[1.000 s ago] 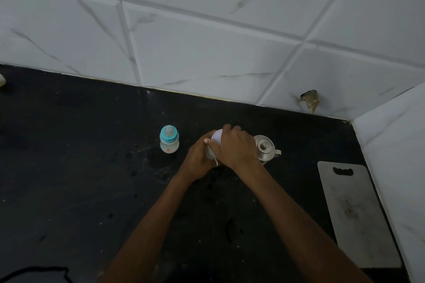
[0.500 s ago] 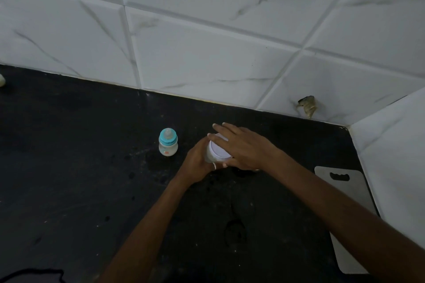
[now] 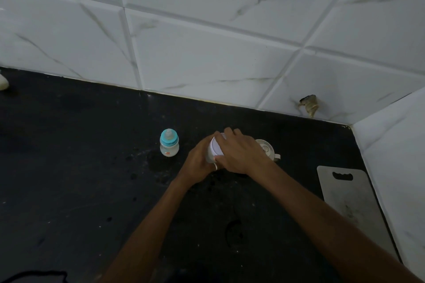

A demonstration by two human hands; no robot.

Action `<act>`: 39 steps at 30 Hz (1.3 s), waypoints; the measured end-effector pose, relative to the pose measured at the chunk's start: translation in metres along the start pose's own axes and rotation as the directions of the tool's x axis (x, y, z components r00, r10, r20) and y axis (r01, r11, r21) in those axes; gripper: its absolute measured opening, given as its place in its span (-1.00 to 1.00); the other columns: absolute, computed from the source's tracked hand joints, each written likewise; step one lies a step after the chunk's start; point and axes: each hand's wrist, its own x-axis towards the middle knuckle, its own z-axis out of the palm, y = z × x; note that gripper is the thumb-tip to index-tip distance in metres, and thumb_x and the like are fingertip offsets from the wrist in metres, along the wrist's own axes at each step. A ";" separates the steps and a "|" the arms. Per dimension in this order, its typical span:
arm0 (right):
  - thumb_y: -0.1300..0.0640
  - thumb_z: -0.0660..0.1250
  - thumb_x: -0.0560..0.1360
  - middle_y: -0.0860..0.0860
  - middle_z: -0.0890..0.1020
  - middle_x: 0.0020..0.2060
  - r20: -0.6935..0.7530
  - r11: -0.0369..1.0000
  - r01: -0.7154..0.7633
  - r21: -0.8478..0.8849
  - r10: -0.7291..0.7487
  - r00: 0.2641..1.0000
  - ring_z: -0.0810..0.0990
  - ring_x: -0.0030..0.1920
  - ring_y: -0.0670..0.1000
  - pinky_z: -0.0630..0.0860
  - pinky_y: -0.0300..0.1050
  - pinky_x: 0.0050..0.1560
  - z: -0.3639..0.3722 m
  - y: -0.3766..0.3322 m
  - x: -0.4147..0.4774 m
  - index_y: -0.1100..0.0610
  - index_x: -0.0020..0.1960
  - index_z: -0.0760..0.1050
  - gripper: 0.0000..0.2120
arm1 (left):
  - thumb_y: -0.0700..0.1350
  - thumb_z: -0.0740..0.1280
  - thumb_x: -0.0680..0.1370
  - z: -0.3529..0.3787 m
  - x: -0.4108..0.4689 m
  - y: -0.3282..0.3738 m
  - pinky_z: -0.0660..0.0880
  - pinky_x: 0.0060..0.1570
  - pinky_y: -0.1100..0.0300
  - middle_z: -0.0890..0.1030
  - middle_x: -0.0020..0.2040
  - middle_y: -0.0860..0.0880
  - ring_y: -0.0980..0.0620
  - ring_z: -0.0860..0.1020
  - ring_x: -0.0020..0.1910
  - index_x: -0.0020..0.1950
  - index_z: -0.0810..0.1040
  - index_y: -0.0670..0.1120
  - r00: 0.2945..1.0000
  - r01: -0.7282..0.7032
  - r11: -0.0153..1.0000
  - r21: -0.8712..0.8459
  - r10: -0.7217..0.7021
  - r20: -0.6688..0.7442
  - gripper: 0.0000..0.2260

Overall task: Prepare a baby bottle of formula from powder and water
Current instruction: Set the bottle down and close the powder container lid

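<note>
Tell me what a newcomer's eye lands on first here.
Both hands meet at the middle of the black counter: the left hand grips a white jar from the side, and the right hand clasps its top. Just left of them a small baby bottle with a teal collar stands upright and apart. A pale cutting board lies at the far right, and a steel pot peeks out behind the right hand.

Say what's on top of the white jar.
The right hand covers its white lid, fingers curled over the rim. The left hand grips the jar by its side. Only part of the lid shows, and the contents are hidden.
</note>
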 end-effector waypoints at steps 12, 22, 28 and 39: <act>-0.15 0.26 0.61 0.30 0.46 0.30 -0.106 0.974 -0.218 0.059 0.224 0.969 0.49 0.17 0.21 0.49 0.01 0.04 0.019 -0.025 -0.002 0.20 0.58 0.15 -0.30 | -0.20 0.55 0.48 0.002 -0.007 0.000 0.38 0.48 0.05 0.47 0.49 -0.01 0.13 0.43 0.45 0.57 0.32 -0.05 0.987 -0.151 0.987 -0.055 0.147 -0.071 -0.28; -0.18 0.21 0.63 0.32 0.42 0.32 -0.111 0.911 -0.364 0.191 0.389 0.915 0.44 0.24 0.23 0.45 0.03 0.17 0.019 -0.041 -0.002 0.17 0.59 0.11 -0.31 | -0.18 0.44 0.58 0.007 -0.011 0.002 0.38 0.48 -0.03 0.46 0.51 -0.07 0.08 0.42 0.48 0.58 0.31 -0.09 0.971 -0.207 0.977 -0.050 0.199 -0.134 -0.40; -0.19 0.18 0.65 0.32 0.42 0.34 -0.117 0.880 -0.410 0.240 0.446 0.887 0.44 0.24 0.22 0.42 0.03 0.20 0.023 -0.046 0.000 0.14 0.60 0.12 -0.34 | 0.07 0.36 0.57 0.012 -0.015 0.003 0.38 0.48 -0.05 0.44 0.52 -0.06 0.07 0.41 0.49 0.59 0.31 -0.09 0.973 -0.179 0.982 -0.065 0.167 -0.161 -0.37; -0.22 0.16 0.64 0.29 0.42 0.34 -0.133 0.866 -0.414 0.280 0.462 0.877 0.43 0.27 0.21 0.43 0.02 0.20 0.025 -0.045 -0.004 0.09 0.61 0.12 -0.34 | -0.12 0.47 0.57 0.011 -0.013 0.003 0.40 0.47 -0.05 0.45 0.51 -0.04 0.08 0.42 0.48 0.59 0.30 -0.07 0.980 -0.155 0.987 -0.032 0.150 -0.129 -0.38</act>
